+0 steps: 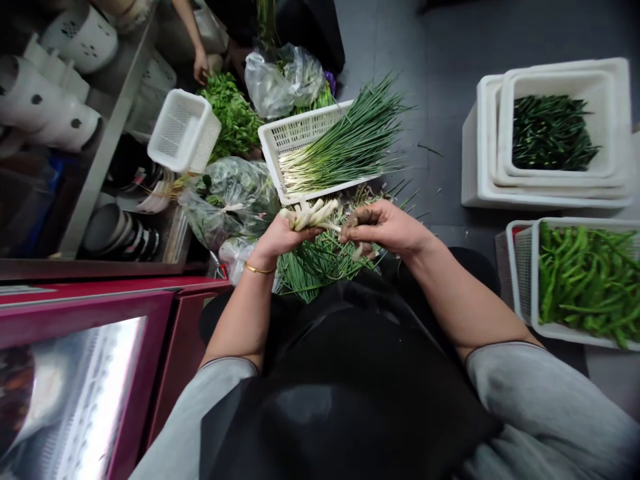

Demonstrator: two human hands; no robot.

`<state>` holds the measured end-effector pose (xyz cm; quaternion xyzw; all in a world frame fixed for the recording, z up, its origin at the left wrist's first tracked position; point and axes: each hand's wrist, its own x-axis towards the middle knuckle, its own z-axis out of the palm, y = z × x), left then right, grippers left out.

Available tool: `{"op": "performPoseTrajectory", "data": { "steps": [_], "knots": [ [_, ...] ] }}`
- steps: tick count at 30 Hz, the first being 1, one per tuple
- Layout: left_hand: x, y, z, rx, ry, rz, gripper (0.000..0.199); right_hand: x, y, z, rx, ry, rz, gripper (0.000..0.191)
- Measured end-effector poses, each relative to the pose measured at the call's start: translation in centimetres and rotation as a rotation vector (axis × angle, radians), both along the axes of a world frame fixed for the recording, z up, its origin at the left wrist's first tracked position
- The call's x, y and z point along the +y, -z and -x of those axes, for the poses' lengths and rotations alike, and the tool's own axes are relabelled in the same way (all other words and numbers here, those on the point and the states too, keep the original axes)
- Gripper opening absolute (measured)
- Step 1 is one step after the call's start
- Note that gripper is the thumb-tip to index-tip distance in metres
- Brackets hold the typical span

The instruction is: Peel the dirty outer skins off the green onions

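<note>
**White stalks strung between two hands**

Left hand [286,235] has its fingers curled round the white stalks [320,213]; right hand [390,228] pinches one's end, pretty much sideways. Bunch is nearer the left, just off the basket's [350,187] near edge.

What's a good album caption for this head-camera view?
Two hands, left and right, hold pale-ended scallions beside a white basket of green ones.

Left hand [287,235] holding pale scallion stalks [317,213], soil-smudged right hand [383,229] pinching at their ends, white basket [273,157] of green scallions [350,143] just beyond, bagged greens [233,197] to the left, peppers [585,283] in a crate [535,280] at right, grey floor [385,40].
</note>
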<state>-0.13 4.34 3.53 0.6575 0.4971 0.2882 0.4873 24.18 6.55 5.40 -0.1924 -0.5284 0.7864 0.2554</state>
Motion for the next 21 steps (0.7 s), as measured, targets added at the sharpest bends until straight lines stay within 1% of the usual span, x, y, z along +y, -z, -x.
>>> {"op": "performPoseTrajectory", "data": {
  "steps": [2, 5, 6, 7, 8, 9, 10, 11, 12, 13, 14, 15, 16, 17, 18, 19, 20, 21],
  "knots": [
    [-0.3, -0.1, 0.5, 0.11, 0.051, -0.023, 0.025, -0.7, -0.1, 0.1, -0.051, -0.076, -0.03, 0.026],
    [-1.4, 0.5, 1.9, 0.212, 0.085, -0.002, 0.026, -3.2, -0.4, 0.5, -0.06, -0.229, -0.056, 0.028],
    [-1.9, 0.9, 2.5, 0.224, 0.062, 0.011, 0.026, -4.3, -0.6, 0.5, -0.027, -0.283, -0.052, 0.029],
    [-2.4, 1.3, 3.2, 0.223, 0.012, 0.024, 0.025, -5.2, -0.9, 0.4, 0.02, -0.342, -0.049, 0.03],
    [-2.9, 1.7, 3.9, 0.207, -0.049, 0.039, 0.025, -5.8, -1.1, 0.2, 0.071, -0.389, -0.049, 0.031],
    [-3.4, 2.1, 4.7, 0.171, -0.121, 0.056, 0.024, -6.1, -1.2, -0.3, 0.113, -0.404, -0.055, 0.032],
    [-3.8, 2.4, 5.4, 0.117, -0.191, 0.078, 0.024, -6.0, -1.2, -0.9, 0.125, -0.388, -0.071, 0.033],
    [-4.3, 2.6, 6.0, 0.045, -0.257, 0.101, 0.025, -5.4, -0.8, -1.7, 0.088, -0.336, -0.095, 0.035],
    [-4.7, 2.6, 6.7, -0.042, -0.32, 0.12, 0.026, -4.4, -0.1, -2.4, -0.001, -0.249, -0.129, 0.036],
    [-5.1, 2.5, 7.2, -0.139, -0.381, 0.129, 0.027, -3.1, 0.9, -3.1, -0.157, -0.16, -0.17, 0.037],
    [-5.5, 2.1, 7.8, -0.24, -0.437, 0.12, 0.029, -1.6, 2.2, -3.6, -0.364, -0.059, -0.221, 0.037],
    [-5.9, 1.7, 8.3, -0.333, -0.487, 0.096, 0.031, -0.2, 3.8, -3.9, -0.623, 0.042, -0.297, 0.036],
    [-6.2, 1.2, 8.7, -0.406, -0.525, 0.066, 0.034, 1.0, 5.3, -3.8, -0.868, 0.076, -0.363, 0.037],
    [-6.4, 0.6, 9.1, -0.453, -0.555, 0.037, 0.035, 2.0, 6.7, -3.5, -0.994, 0.11, -0.387, 0.041],
    [-6.6, 0.1, 9.4, -0.465, -0.571, 0.026, 0.034, 2.6, 7.8, -2.9, -1.095, 0.124, -0.403, 0.044],
    [-6.8, -0.4, 9.5, -0.443, -0.573, 0.04, 0.033, 2.9, 8.4, -2.1, -1.138, 0.139, -0.424, 0.048],
    [-6.8, -0.8, 9.4, -0.39, -0.563, 0.073, 0.031, 2.8, 8.4, -1.0, -1.128, 0.175, -0.471, 0.051],
    [-6.7, -1.0, 9.1, -0.319, -0.537, 0.114, 0.029, 2.6, 7.9, 0.4, -1.089, 0.222, -0.561, 0.053]
  ]
}}
